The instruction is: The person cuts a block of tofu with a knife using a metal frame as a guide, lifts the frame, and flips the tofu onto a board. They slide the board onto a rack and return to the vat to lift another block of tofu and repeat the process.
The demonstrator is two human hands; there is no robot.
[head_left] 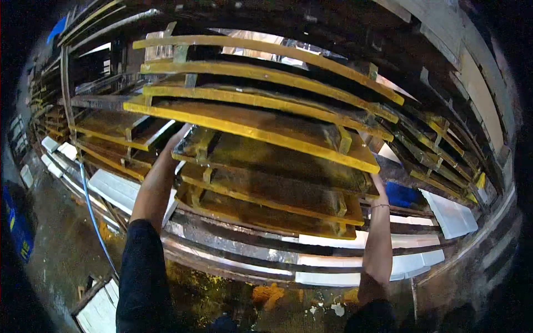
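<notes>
A wide brown board with a bright yellow front edge (250,132) juts out of a stack of similar boards, tilted down to the right. My left hand (182,135) is at its left part, just under it, with the fingers mostly hidden. Under the right end, my right hand (380,187) holds the same board, its fingers largely behind the wood. Short blocks separate the boards. Above are several yellow-edged boards (266,75), and below lie more brown boards (266,191).
Racks of boards (111,136) stand at the left, with more yellow-edged boards (438,144) at the right. White slabs (333,261) lie on low rails. A blue hose (91,205) hangs at the left. A white-topped piece (99,311) is at the lower left.
</notes>
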